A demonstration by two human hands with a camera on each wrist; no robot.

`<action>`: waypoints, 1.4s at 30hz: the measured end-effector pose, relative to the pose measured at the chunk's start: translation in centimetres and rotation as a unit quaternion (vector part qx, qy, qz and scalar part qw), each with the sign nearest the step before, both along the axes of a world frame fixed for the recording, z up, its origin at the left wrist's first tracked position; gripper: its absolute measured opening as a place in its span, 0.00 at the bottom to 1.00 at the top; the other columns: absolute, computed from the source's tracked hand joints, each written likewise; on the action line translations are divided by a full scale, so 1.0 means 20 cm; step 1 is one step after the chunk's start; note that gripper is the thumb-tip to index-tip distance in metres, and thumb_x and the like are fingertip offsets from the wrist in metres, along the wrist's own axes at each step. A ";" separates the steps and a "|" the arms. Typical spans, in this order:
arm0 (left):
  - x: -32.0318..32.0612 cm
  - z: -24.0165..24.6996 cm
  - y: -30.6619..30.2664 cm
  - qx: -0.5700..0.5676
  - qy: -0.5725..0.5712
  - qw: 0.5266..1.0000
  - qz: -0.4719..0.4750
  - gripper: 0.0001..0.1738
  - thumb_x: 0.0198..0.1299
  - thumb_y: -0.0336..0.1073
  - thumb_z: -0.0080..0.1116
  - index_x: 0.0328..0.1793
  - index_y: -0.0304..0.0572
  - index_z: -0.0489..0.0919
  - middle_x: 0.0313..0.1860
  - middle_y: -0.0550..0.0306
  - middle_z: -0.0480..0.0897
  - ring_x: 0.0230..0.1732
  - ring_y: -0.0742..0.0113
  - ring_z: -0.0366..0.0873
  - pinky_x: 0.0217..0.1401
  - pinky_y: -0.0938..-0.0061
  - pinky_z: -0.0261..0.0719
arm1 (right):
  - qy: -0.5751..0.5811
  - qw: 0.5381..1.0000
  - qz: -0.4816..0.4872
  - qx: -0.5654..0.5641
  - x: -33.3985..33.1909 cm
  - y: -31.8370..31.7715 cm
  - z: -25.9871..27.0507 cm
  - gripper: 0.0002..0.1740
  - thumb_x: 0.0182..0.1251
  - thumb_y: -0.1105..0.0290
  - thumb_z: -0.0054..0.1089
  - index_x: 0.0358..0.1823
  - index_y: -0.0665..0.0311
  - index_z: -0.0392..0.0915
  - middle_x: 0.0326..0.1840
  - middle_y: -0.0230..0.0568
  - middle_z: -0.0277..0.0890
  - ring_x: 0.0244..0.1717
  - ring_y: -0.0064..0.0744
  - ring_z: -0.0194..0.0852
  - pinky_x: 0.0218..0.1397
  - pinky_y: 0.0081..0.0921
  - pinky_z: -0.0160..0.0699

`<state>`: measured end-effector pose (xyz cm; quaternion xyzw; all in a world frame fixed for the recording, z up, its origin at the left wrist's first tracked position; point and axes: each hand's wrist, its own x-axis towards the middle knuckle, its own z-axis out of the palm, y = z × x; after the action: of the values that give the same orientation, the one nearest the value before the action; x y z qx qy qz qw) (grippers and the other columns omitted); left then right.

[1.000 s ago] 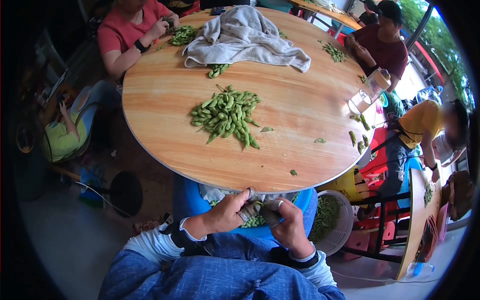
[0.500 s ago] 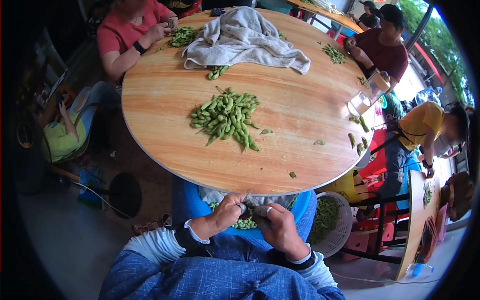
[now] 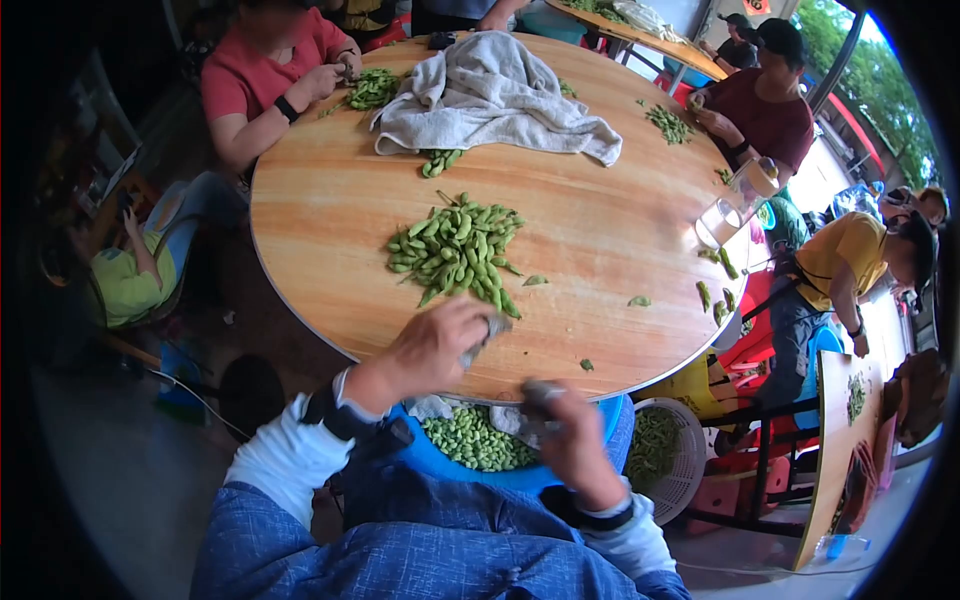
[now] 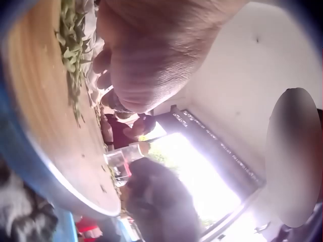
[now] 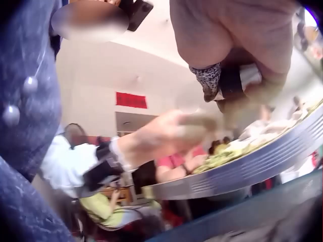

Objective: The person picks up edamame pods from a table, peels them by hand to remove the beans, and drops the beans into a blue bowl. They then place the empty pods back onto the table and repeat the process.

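1. Hands just split: my left hand (image 3: 425,350) moved up near the pods (image 3: 460,245) on the table (image 3: 330,270), so they're reachable.
2. Left fingers part-bent, right hand (image 3: 580,445) curled by the basin (image 3: 500,478); can't tell if either's holding anything.

The table (image 3: 590,230) is light brown with wood grain; at twelve o'clock the cloth (image 3: 490,95) is grey, at six the tub (image 3: 490,478) blue; the pods (image 3: 460,245) are green, the clothing (image 3: 430,560) white-flecked blue.
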<state>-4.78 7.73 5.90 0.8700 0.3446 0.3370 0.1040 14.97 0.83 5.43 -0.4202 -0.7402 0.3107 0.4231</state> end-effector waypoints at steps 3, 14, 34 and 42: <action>0.00 -0.09 0.17 0.019 0.110 0.993 0.045 0.13 0.41 0.23 0.49 0.37 0.36 0.74 0.39 0.51 0.74 0.41 0.53 0.70 0.41 0.66 0.70 | 0.006 0.988 0.155 0.007 -0.23 0.07 -0.05 0.17 0.42 0.84 0.52 0.39 0.69 0.71 0.29 0.49 0.67 0.34 0.48 0.67 0.35 0.34 0.67; 0.03 -0.08 0.23 0.050 0.182 0.978 0.086 0.06 0.38 0.27 0.52 0.26 0.44 0.74 0.33 0.57 0.72 0.40 0.60 0.69 0.44 0.69 0.63 | 0.055 0.964 -0.256 -0.051 0.61 0.25 -0.11 0.08 0.56 0.79 0.52 0.39 0.70 0.74 0.32 0.37 0.75 0.33 0.20 0.71 0.39 0.16 0.70; 0.12 0.02 -0.13 -0.626 -0.388 0.674 -0.066 0.06 0.53 0.33 0.56 0.33 0.38 0.73 0.23 0.61 0.76 0.23 0.78 0.71 0.24 0.87 0.65 | 0.302 0.888 0.044 -0.344 0.06 0.05 0.08 0.13 0.60 0.75 0.51 0.46 0.72 0.69 0.41 0.35 0.73 0.40 0.20 0.69 0.42 0.17 0.69; 0.11 0.03 -0.19 -0.626 -0.311 0.709 -0.096 0.09 0.53 0.37 0.57 0.31 0.37 0.75 0.20 0.62 0.76 0.21 0.80 0.70 0.22 0.87 0.63 | 0.328 0.875 0.073 -0.349 0.04 0.00 0.06 0.12 0.57 0.69 0.55 0.38 0.70 0.72 0.31 0.31 0.74 0.30 0.17 0.67 0.35 0.14 0.65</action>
<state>-2.49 3.98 6.47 0.4796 0.3395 0.2833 0.7579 15.84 0.89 6.69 -0.3595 -0.4306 0.6989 0.4436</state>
